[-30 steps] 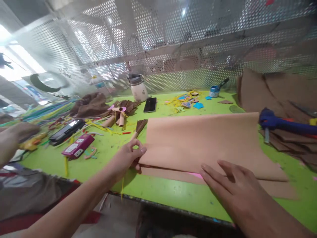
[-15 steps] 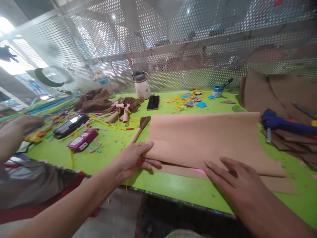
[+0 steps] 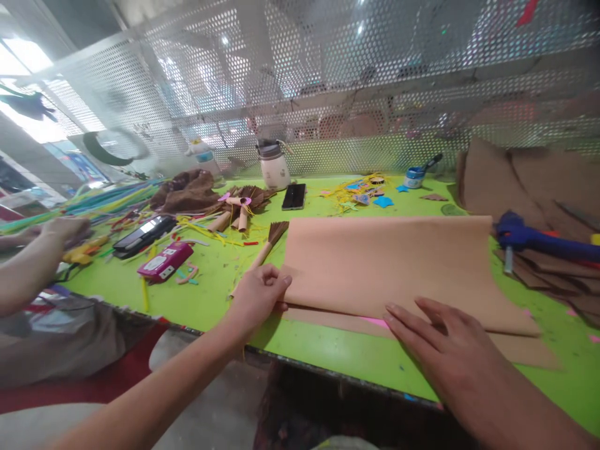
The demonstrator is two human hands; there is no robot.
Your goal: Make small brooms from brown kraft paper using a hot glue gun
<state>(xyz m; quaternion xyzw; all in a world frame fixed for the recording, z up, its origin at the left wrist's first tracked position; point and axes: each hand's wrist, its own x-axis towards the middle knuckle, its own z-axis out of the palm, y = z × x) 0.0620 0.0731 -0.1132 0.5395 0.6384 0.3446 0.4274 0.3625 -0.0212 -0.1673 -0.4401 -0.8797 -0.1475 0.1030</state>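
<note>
A large tan paper sheet (image 3: 389, 262) lies folded over on the green table (image 3: 323, 350), its top layer curving up at the far fold. My left hand (image 3: 260, 297) pinches the sheet's near left corner, thumb on top and fingers curled under the edge. My right hand (image 3: 434, 337) lies flat, fingers spread, on the lower layer near the front edge, beside a pink scrap (image 3: 372, 322). A small paper broom (image 3: 269, 240) lies just left of the sheet.
Another person's arm (image 3: 32, 262) reaches in at far left. Two phones (image 3: 294, 195) (image 3: 143, 234), a pink box (image 3: 164, 261), paper rolls, a white jar (image 3: 274, 169), a blue glue pot (image 3: 415, 176), a blue glue gun (image 3: 529, 237) and brown sheets (image 3: 544, 181) crowd the table. Perforated metal screen behind.
My left hand went from a pinch to fingers stretched out on the sheet's corner, and is now curled round that corner again. The right hand has stayed flat in place.
</note>
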